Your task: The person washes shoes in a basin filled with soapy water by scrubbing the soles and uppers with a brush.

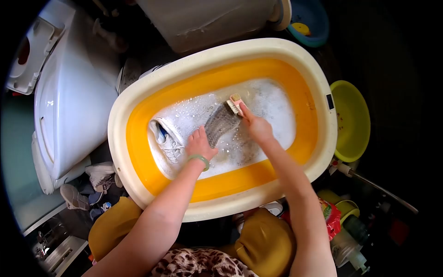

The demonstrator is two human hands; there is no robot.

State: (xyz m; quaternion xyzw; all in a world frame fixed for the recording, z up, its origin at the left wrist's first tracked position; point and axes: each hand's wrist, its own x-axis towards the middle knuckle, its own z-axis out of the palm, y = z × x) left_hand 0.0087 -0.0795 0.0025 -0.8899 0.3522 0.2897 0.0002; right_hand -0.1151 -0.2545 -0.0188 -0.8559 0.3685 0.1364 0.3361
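In the foamy water of the tub lies a dark grey shoe [220, 127] with a textured surface, partly under suds. My left hand [199, 145], with a pale green bangle at the wrist, holds the shoe's lower left end, thumb on one side and fingers on the other. A scrubbing brush [236, 104] with a pink handle and pale bristles is gripped in my right hand [256, 127]. Its bristles touch the upper end of the shoe. A white lace-up sneaker [169, 141] rests in the foam left of my left hand.
The cream-rimmed, orange-walled tub [314, 60] stands before my knees. A white toilet [69, 106] is at left, with several shoes [100, 176] below it. A green basin [353, 122] and a blue basin [318, 27] stand at right. A red packet [330, 217] lies lower right.
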